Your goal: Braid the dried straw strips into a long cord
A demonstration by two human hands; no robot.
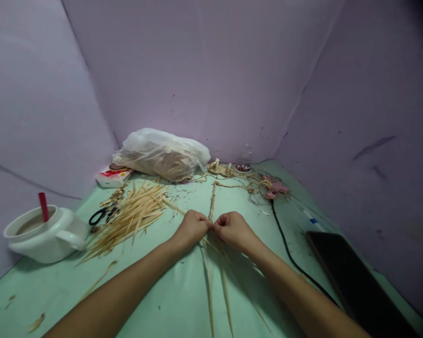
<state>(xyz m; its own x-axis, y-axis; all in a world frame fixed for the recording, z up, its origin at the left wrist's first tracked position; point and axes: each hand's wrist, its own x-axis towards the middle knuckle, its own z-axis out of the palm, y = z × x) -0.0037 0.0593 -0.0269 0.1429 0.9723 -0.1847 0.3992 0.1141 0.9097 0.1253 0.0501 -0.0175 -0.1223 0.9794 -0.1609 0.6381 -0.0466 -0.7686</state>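
Observation:
A narrow braid of straw-coloured fibre (213, 199) runs up the middle of the green table. At its lower end my left hand (193, 227) and my right hand (234, 230) almost meet, both with fingers pinched on the strands. Loose fibre strips (224, 293) trail from under my hands toward the near edge. Another strip stretches from my left hand toward the pile of dry fibre strips (141, 211) on the left. The fingertips hide the exact spot where the strands cross.
Left stand a white pot (52, 234) with a red handle in it, black scissors (98, 216) and a tissue pack (114, 177). A plastic bag (162, 152) lies at the back. On the right are a black cable (285, 244), a pen (313, 219) and a dark flat device (356, 281).

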